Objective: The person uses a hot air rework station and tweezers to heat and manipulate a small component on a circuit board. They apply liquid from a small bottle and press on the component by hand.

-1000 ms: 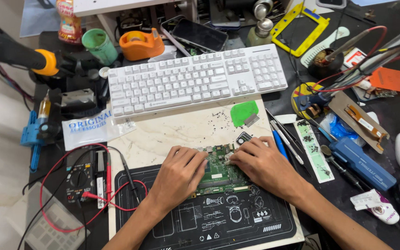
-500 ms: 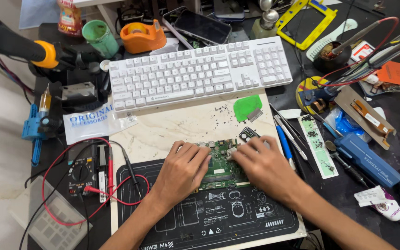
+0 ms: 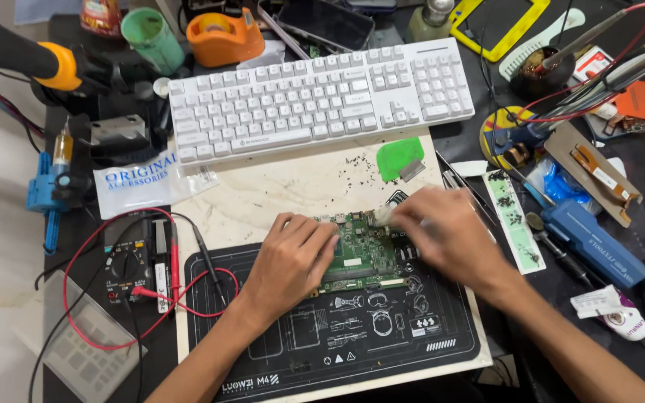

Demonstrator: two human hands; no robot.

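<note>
On green circuit board point(image 3: 360, 254): both hands point(image 3: 293, 257) (fingers curled)

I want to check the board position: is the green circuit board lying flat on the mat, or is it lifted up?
Flat. The green circuit board lies on the black mat, with the left hand pressing its left edge and the right hand at its top right corner.

A green circuit board point(image 3: 360, 254) lies on a black mat with white line drawings point(image 3: 352, 336). Near the counter's far edge: white keyboard point(image 3: 315, 97), orange tape dispenser point(image 3: 225, 37), possibly pale-green cup point(image 3: 151, 37).
</note>
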